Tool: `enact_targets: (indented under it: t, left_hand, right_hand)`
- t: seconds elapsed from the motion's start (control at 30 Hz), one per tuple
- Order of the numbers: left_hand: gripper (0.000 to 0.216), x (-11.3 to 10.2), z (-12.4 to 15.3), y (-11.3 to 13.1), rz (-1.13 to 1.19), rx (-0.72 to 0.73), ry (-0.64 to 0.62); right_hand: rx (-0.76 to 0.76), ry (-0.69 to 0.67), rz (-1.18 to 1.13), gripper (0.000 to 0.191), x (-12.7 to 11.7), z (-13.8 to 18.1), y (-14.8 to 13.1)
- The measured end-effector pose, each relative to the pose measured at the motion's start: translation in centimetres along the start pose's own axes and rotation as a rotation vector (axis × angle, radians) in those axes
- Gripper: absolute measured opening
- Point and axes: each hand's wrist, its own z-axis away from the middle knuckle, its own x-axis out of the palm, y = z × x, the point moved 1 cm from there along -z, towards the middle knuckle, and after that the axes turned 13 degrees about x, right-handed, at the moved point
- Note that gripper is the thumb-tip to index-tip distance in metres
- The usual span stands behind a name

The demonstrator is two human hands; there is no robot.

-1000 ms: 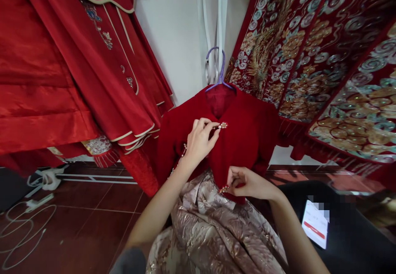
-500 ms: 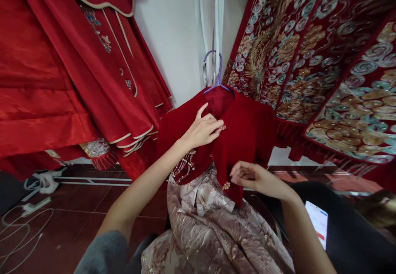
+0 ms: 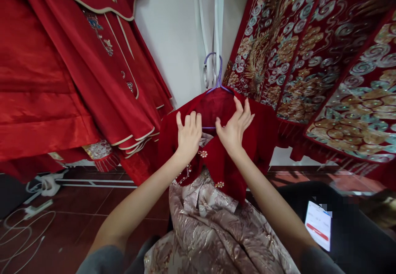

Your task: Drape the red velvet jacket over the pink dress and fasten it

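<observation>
A short red velvet jacket (image 3: pixel 262 127) hangs on a purple hanger (image 3: pixel 220 70); its neckline is spread and the hanger's lower bar shows inside. My left hand (image 3: pixel 189 136) grips the jacket's front edge at the left of the neckline, fingers bent over it. On the opposite edge, my right hand (image 3: pixel 233 130) holds the cloth between thumb and fingers. Below them, a pearl flower button (image 3: pixel 203 154) and a second flower button (image 3: pixel 219 184) sit along the front. Beaded tassels (image 3: pixel 185 175) show beside my left wrist. Shiny pinkish brocade cloth (image 3: pixel 213 228) falls beneath the jacket.
Red garments (image 3: pixel 55 80) hang at left, and a heavily embroidered red garment (image 3: pixel 349 80) at right. A white stand pole (image 3: pixel 219 22) rises behind the hanger. A phone (image 3: pixel 318 226) lies on dark fabric at lower right. White cables (image 3: pixel 27 233) trail across the tiled floor.
My right hand has moved up from the lower front edge to the right of the neckline. My left hand has shifted slightly left and down, and the neckline is now spread wider.
</observation>
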Motion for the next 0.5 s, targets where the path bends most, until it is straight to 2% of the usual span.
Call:
enact_targets:
  t: [0.1,0.23,0.3,0.43,0.5]
  left_hand:
    - [0.054,0.6,1.6,-1.9,0.045,-0.047,0.046]
    - [0.058,1.0,3.1,-5.5,0.163,-0.143,0.145]
    - [0.053,0.9,3.3,-7.0,0.198,-0.185,0.116]
    - [0.038,1.0,2.2,-9.8,0.239,-0.349,-0.032]
    - [0.033,1.5,1.2,-11.5,0.429,-0.459,-0.048]
  right_hand:
    - [0.008,0.03,0.08,0.073,-0.9,0.0,2.5]
    - [-0.017,0.013,0.081,0.072,-4.0,-2.6,6.9]
    - [-0.036,-0.028,0.122,0.069,-5.2,-4.5,8.5]
    - [-0.013,-0.162,0.288,0.051,-6.5,-8.6,9.8]
    - [0.024,-0.21,0.352,0.041,-6.8,-10.9,10.1]
